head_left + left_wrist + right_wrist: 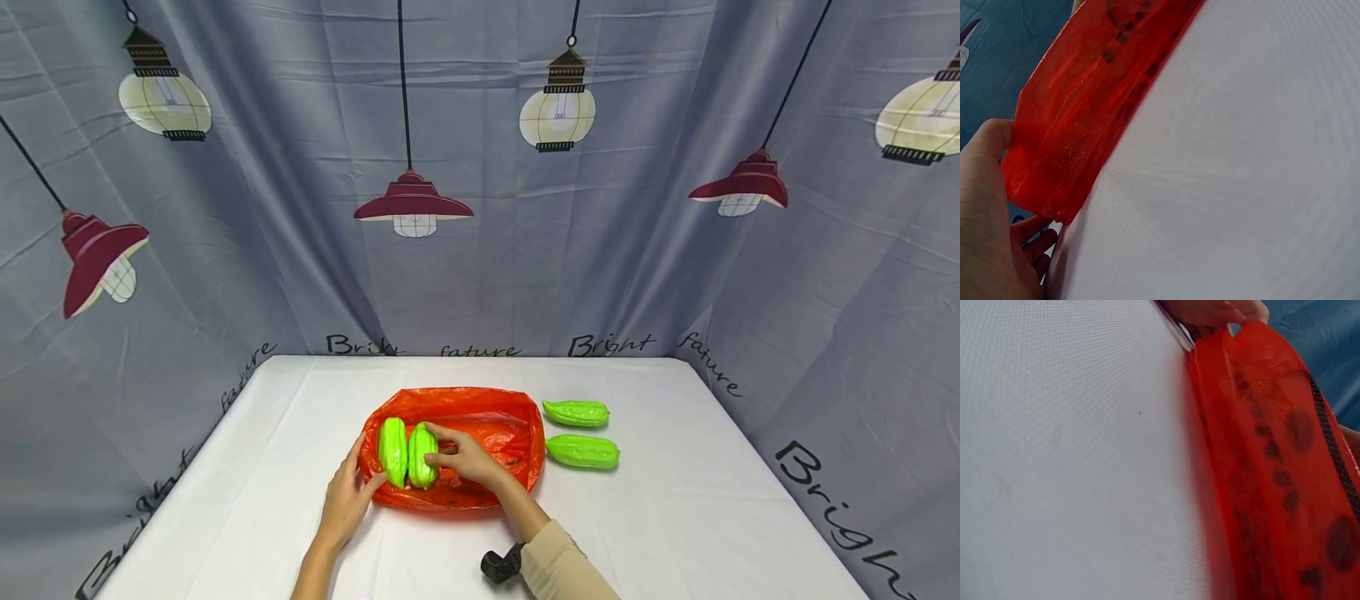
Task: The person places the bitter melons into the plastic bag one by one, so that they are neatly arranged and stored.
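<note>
A red plastic bag (480, 408) lies wide open on the table, holding two bright green bitter melons side by side at its left end. My right hand (465, 457) reaches into it and grips the inner bitter melon (422, 467) between thumb and fingers. Close beside that one is the other bitter melon (392, 450). My left hand (347, 500) holds the bag's left end, thumb over the rim and fingers along the outside. From the left wrist, the thumb meets the bag wall (1054, 150); the bag (1272, 456) hides the right hand's grip in the right wrist view.
Two more bitter melons lie to the bag's right, one farther back (576, 413) and one nearer (582, 452). A white cloth covers the table (675, 517). Grey curtains (480, 283) with printed lamps surround its back and sides. A black wrist camera (501, 565) sits by the right sleeve.
</note>
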`<state>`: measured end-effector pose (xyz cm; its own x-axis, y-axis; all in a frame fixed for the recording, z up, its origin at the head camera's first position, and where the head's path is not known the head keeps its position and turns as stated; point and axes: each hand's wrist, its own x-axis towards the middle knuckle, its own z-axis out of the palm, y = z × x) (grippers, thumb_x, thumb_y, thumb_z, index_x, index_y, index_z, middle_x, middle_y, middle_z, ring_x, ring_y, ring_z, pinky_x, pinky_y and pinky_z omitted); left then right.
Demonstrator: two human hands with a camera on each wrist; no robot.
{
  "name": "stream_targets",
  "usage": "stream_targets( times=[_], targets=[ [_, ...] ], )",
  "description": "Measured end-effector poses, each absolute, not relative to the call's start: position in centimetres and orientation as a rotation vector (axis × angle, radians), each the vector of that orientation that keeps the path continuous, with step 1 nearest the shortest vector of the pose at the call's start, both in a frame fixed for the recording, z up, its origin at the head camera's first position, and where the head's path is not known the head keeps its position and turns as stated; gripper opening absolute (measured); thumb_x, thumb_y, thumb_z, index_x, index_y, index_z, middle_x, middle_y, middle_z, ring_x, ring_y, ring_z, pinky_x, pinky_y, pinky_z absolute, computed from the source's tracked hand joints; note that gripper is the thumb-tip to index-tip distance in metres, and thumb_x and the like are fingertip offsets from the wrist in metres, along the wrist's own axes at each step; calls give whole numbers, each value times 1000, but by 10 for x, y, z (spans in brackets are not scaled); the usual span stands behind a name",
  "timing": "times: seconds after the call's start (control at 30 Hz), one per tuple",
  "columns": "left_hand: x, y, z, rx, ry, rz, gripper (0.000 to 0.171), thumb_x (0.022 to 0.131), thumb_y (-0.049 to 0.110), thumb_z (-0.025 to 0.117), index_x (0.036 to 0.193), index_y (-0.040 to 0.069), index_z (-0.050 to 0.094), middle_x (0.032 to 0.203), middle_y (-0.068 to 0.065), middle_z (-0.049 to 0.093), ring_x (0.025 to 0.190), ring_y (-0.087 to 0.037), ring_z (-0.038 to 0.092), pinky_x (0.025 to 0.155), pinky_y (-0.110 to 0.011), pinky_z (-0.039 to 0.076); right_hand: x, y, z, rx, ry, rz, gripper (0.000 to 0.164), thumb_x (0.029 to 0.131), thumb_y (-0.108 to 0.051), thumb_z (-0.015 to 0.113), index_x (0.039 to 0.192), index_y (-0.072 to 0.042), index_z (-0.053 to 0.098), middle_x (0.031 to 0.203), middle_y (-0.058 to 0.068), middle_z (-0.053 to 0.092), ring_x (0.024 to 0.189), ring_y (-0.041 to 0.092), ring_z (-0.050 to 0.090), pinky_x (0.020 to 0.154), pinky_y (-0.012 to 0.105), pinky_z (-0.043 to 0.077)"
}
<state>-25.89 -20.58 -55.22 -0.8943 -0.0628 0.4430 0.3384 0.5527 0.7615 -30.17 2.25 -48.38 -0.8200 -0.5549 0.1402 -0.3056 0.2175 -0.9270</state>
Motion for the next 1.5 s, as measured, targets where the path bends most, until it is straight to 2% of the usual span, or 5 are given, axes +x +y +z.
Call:
stream_targets(
  times=[0.43, 0.63, 0.9, 1.23, 1.5],
  targets=[
    [-260, -205, -553, -235, -2347, -1302, 73, 81, 19, 69, 143, 10, 33, 134, -25, 44, 120, -42, 41, 95, -57, 34, -298, 42, -464, -821, 2271, -1669, 62, 88, -10, 62, 141, -1, 34, 132, 27, 42, 119, 45, 41, 92, 48, 43],
    [-261, -205, -553, -243, -2341, -1308, 73, 80, 18, 70, 143, 10, 33, 134, -24, 43, 121, -42, 41, 95, -56, 35, -299, 63, -445, -835, 2268, -1637, 68, 87, -14, 64, 145, -13, 29, 132, 20, 45, 120, 37, 44, 92, 40, 43],
    [-260, -205, -553, -234, -2353, -1300, 73, 82, 19, 69, 144, 10, 32, 134, -25, 43, 120, -43, 41, 95, -57, 34, -301, 99, -425, -875, 2232, -1749, 68, 87, -9, 63, 145, -10, 28, 134, 24, 42, 119, 37, 45, 95, 38, 42],
    [-259, -204, -554, -228, -2344, -1293, 72, 82, 18, 69, 143, 11, 33, 135, -24, 43, 121, -42, 41, 94, -57, 35, -324, 152, -443, -818, 2276, -2008, 61, 85, -13, 67, 139, -15, 40, 131, 19, 48, 119, 47, 41, 92, 34, 44],
    [-261, -205, -555, -226, -2349, -1292, 72, 81, 19, 69, 143, 11, 33, 135, -23, 44, 121, -41, 41, 95, -56, 34, -327, 191, -448, -708, 2373, -1931, 58, 86, -6, 64, 139, -13, 41, 132, 19, 48, 118, 42, 44, 87, 33, 48]
  ],
)
